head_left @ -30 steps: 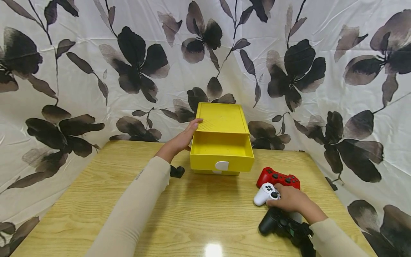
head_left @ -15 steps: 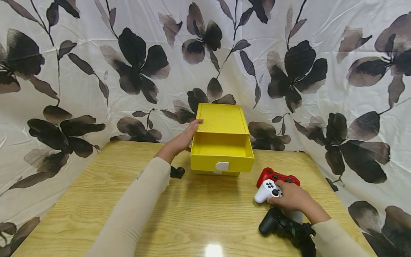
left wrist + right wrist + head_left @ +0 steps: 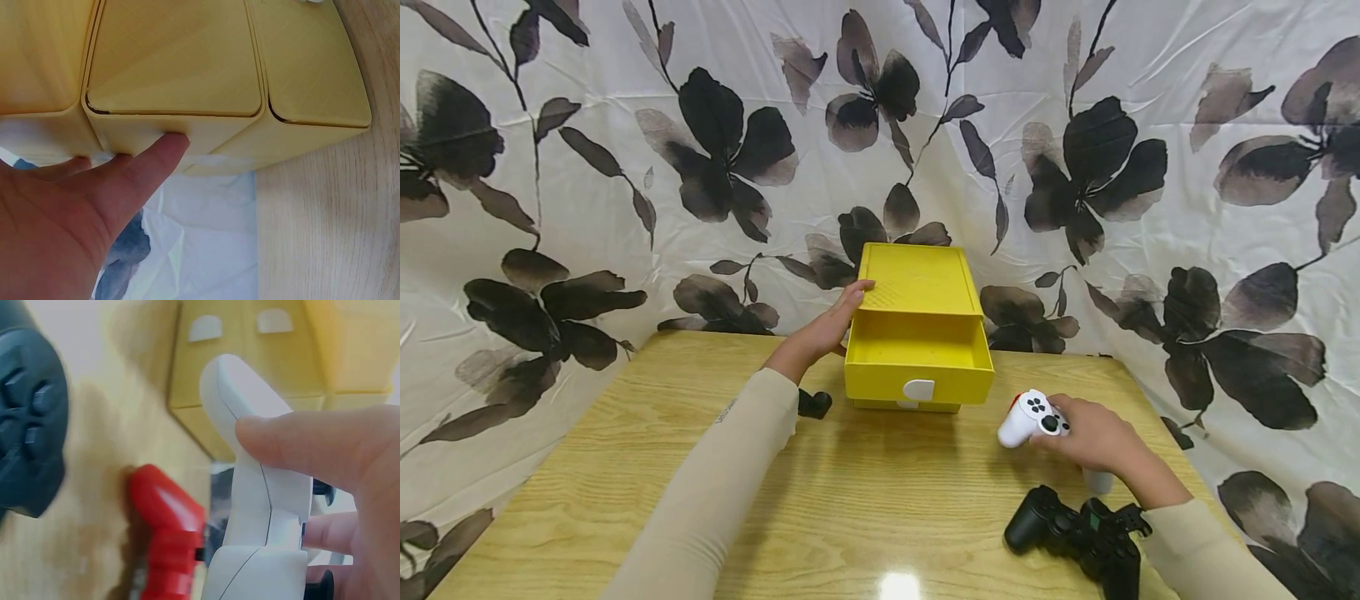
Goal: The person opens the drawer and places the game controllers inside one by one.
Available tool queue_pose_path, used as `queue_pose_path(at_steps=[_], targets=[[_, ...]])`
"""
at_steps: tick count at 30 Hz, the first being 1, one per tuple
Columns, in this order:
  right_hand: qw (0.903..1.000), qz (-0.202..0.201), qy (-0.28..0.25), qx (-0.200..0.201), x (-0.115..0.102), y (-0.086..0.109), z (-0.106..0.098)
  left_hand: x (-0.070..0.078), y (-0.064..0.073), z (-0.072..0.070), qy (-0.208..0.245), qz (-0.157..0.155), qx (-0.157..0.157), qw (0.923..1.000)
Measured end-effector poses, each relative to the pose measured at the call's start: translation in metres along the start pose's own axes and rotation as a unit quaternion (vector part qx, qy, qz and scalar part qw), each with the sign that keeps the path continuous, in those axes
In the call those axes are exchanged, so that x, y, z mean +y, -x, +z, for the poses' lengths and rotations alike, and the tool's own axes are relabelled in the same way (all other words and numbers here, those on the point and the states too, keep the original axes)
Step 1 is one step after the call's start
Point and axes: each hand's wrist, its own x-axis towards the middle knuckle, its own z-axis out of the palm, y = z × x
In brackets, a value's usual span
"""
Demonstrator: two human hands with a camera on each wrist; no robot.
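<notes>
My right hand grips a white game controller at the right side of the table. In the right wrist view the thumb presses one face, with fingers round the other side. Behind it lies a red game controller, mostly hidden in the head view. A black game controller lies nearer, by the right sleeve. My left hand rests on the left side of a yellow drawer unit, its fingers extended against the wall in the left wrist view. The unit's top drawer is pulled out, and nothing shows inside.
A small black object, partly hidden by the left sleeve, lies left of the drawer unit. The wooden table meets a floral cloth hanging behind it. A second drawer front with a white handle sits below the pulled-out one.
My right hand has lifted the white controller up and away from the black one, and it now covers most of the red one. The left hand stays on the drawer unit.
</notes>
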Motion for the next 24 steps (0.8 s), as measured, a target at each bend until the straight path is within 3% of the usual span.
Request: queue_pose_path(at_steps=[24], targets=[[0.9943, -0.067, -0.001, 0.082, -0.009, -0.006, -0.048, -0.002, 0.003, 0.004, -0.001, 0.006, 0.020, 0.9998]])
